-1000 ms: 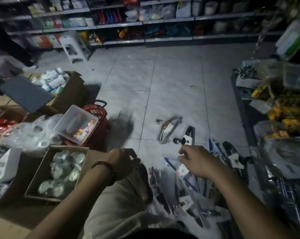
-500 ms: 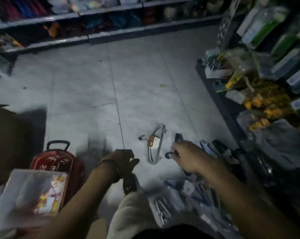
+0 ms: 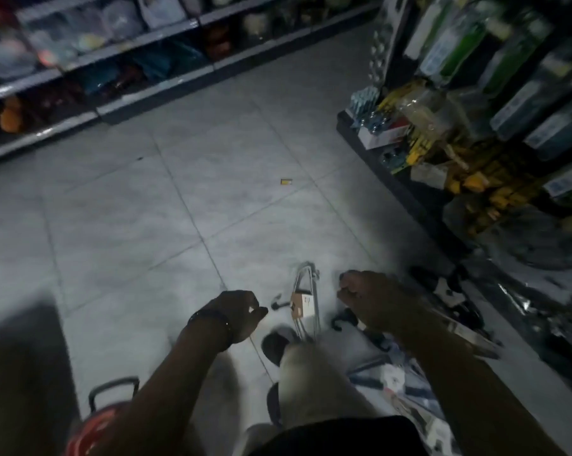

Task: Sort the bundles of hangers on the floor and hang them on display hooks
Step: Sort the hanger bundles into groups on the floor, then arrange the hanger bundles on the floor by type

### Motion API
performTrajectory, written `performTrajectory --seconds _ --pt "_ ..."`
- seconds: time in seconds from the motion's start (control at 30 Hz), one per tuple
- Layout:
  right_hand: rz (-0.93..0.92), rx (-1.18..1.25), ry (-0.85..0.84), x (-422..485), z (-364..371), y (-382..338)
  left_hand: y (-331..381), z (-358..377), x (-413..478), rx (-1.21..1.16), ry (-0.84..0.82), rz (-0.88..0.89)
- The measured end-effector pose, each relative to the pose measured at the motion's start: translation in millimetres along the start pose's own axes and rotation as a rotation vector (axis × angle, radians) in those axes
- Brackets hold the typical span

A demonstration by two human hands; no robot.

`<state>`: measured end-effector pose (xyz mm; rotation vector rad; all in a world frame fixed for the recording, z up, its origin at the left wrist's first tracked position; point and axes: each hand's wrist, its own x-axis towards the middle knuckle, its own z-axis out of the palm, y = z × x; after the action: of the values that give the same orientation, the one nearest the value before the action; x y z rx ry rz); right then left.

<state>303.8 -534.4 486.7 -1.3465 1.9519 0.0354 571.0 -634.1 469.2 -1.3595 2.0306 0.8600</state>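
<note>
While left hand (image 3: 240, 312) hangs loosely curled, right hand (image 3: 373, 301) fingers (image 3: 348, 290) tight round dark hanger bundle (image 3: 345, 318)

Labelled silver hanger bundle (image 3: 306, 302) on floor (image 3: 186, 205)

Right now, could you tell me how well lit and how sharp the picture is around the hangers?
Head view: dim, with one pool of light on the floor around the silver hangers; head view: shelves smeared by motion blur; head view: both the left hand and right hand are dark, the right's grip unreadable.
</note>
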Motion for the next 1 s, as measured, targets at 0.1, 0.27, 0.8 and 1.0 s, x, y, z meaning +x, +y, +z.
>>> performTrajectory --seconds 0.1,0.27,0.8,1.0 --pt "0.011 0.087 0.077 48 -21 -15 2 -49 49 0.082 -0.013 0.028" --pt "0.186 0.268 0.100 110 -43 -16 26 -131 122 0.346 -0.048 0.120" --pt "0.947 0.892 0.465 127 24 -7 153 -171 328 1.110 -0.353 0.608" --pt "1.134 1.164 0.625 114 139 -35 171 -89 338 1.321 -0.382 0.728"
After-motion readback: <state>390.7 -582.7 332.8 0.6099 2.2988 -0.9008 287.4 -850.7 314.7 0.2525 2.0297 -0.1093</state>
